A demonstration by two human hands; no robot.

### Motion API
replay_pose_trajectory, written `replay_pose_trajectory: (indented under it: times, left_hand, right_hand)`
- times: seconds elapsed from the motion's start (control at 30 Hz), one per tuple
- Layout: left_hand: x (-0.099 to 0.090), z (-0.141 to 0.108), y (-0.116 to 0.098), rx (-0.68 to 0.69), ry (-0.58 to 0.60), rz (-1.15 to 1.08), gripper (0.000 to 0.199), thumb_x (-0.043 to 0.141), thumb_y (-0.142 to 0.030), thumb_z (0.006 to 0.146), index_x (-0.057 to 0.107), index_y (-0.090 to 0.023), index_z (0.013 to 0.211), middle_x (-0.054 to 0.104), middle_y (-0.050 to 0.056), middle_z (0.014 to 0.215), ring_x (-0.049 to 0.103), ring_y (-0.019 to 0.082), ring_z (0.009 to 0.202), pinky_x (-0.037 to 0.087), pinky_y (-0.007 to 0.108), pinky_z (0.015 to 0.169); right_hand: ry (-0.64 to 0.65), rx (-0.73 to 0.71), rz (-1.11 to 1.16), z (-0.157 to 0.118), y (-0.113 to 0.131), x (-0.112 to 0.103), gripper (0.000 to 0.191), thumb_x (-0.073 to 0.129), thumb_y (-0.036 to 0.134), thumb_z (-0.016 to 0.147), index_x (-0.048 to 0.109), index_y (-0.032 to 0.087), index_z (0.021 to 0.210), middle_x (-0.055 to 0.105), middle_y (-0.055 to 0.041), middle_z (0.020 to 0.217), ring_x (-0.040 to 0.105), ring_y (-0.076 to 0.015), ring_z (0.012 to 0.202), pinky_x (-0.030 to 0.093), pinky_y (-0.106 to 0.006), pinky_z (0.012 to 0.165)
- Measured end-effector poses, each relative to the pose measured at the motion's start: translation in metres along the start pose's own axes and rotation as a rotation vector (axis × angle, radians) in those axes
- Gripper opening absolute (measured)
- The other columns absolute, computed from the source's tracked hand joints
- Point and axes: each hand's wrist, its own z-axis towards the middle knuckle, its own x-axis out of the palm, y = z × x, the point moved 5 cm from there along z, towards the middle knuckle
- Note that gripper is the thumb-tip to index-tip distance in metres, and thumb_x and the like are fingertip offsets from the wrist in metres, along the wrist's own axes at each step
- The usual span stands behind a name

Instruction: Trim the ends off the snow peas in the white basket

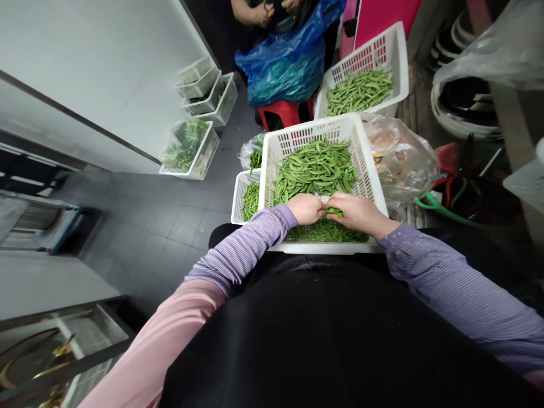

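Note:
A white slotted basket [369, 164] rests at my lap, with a heap of green pea pods [317, 167] in it and small green trimmings [327, 231] along its near side. Over the near part of the basket, my left hand [306, 209] and my right hand [351, 212] meet at the fingertips. Some green pods [334, 212] show under the curled fingers of my right hand, which holds them. The fingers of my left hand are pinched together beside them; what they grip is too small to make out.
A small basket [238, 198] of pods stands at the left, another basket [402, 68] of beans behind. A blue bag [284, 68] lies on a red stool [285, 113], near another person's hands [264, 14]. Clear plastic bags [403, 158] sit at the right, stacked crates [208, 90] at the left.

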Motion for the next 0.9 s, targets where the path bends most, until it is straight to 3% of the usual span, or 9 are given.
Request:
replay_pose_trajectory:
  times: [0.1, 0.2, 0.33, 0.4, 0.5, 0.57, 0.63, 0.77, 0.9]
  left_hand:
    - [-0.004, 0.004, 0.001, 0.049, -0.2, -0.179, 0.029, 0.04, -0.027, 0.084, 0.066, -0.014, 0.078, 0.062, 0.004, 0.07, 0.056, 0.014, 0.067, 0.041, 0.023, 0.066]
    - [0.013, 0.01, 0.01, 0.003, -0.379, -0.394, 0.039, 0.028, -0.027, 0.088, 0.064, -0.013, 0.084, 0.059, 0.001, 0.069, 0.054, 0.01, 0.066, 0.042, 0.02, 0.067]
    - [0.071, 0.017, 0.027, 0.001, -0.184, -0.252, 0.032, 0.042, -0.015, 0.081, 0.06, -0.021, 0.107, 0.056, 0.005, 0.108, 0.053, 0.014, 0.092, 0.041, 0.026, 0.082]
    - [0.097, 0.014, 0.042, -0.01, -0.05, -0.026, 0.043, 0.047, -0.011, 0.077, 0.054, -0.026, 0.117, 0.047, 0.009, 0.123, 0.047, 0.021, 0.105, 0.039, 0.034, 0.088]
    - [0.117, 0.008, 0.062, -0.02, 0.057, 0.183, 0.031, 0.045, -0.012, 0.079, 0.063, -0.02, 0.104, 0.052, 0.013, 0.113, 0.045, 0.025, 0.108, 0.037, 0.04, 0.089]
    - [0.113, 0.008, 0.069, -0.044, 0.034, 0.164, 0.024, 0.046, -0.014, 0.08, 0.066, -0.016, 0.092, 0.056, 0.013, 0.104, 0.048, 0.024, 0.104, 0.038, 0.039, 0.088]
    - [0.098, 0.011, 0.071, -0.115, -0.067, 0.009, 0.02, 0.05, -0.017, 0.079, 0.066, -0.014, 0.089, 0.058, 0.011, 0.099, 0.052, 0.021, 0.096, 0.041, 0.034, 0.085]
    - [0.062, 0.015, 0.065, -0.263, -0.254, -0.708, 0.017, 0.052, -0.018, 0.079, 0.065, -0.011, 0.089, 0.06, 0.004, 0.075, 0.056, 0.01, 0.067, 0.047, 0.025, 0.07]
    - [0.041, 0.012, 0.039, -0.208, -0.288, -1.387, 0.018, 0.057, -0.019, 0.077, 0.063, -0.009, 0.09, 0.058, -0.001, 0.06, 0.05, 0.003, 0.049, 0.047, 0.019, 0.056]
  right_hand:
    - [-0.1, 0.185, 0.261, 0.003, -0.008, 0.0, 0.008, 0.061, 0.026, 0.068, 0.063, 0.02, 0.074, 0.061, -0.0038, 0.077, 0.056, -0.0199, 0.075, 0.041, -0.028, 0.065]
    - [-0.197, 0.494, 0.799, 0.0, -0.028, -0.003, 0.016, 0.065, 0.031, 0.064, 0.059, 0.019, 0.071, 0.055, -0.0002, 0.062, 0.052, -0.0161, 0.057, 0.04, -0.029, 0.056]
    - [-0.437, 0.771, 1.445, -0.012, -0.057, -0.026, 0.012, 0.057, 0.025, 0.073, 0.052, 0.02, 0.064, 0.05, 0.0015, 0.058, 0.045, -0.0106, 0.05, 0.039, -0.025, 0.05]
    - [-0.536, 0.809, 1.568, -0.017, -0.067, -0.042, 0.018, 0.046, 0.023, 0.081, 0.054, 0.02, 0.065, 0.051, 0.0004, 0.061, 0.047, -0.0097, 0.054, 0.039, -0.023, 0.05]
    - [-0.502, 0.831, 1.577, -0.018, -0.068, -0.049, 0.016, 0.044, 0.019, 0.082, 0.057, 0.02, 0.072, 0.055, 0.0006, 0.066, 0.052, -0.0087, 0.059, 0.041, -0.021, 0.052]
    - [-0.411, 0.847, 1.485, -0.016, -0.063, -0.038, 0.004, 0.055, 0.017, 0.074, 0.056, 0.02, 0.072, 0.055, 0.002, 0.063, 0.052, -0.0091, 0.054, 0.042, -0.023, 0.051]
    - [-0.303, 0.832, 1.307, -0.011, -0.056, -0.019, 0.013, 0.067, 0.019, 0.063, 0.056, 0.019, 0.069, 0.054, 0.003, 0.058, 0.05, -0.0098, 0.047, 0.042, -0.024, 0.048]
    - [-0.084, 0.766, 1.006, -0.003, -0.042, 0.018, 0.027, 0.077, 0.026, 0.048, 0.059, 0.017, 0.065, 0.057, 0.0024, 0.055, 0.048, -0.0104, 0.044, 0.039, -0.025, 0.044]
    - [0.066, 0.683, 1.108, -0.001, -0.024, 0.029, 0.027, 0.076, 0.029, 0.049, 0.061, 0.014, 0.065, 0.06, 0.0003, 0.062, 0.05, -0.0101, 0.049, 0.04, -0.024, 0.045]
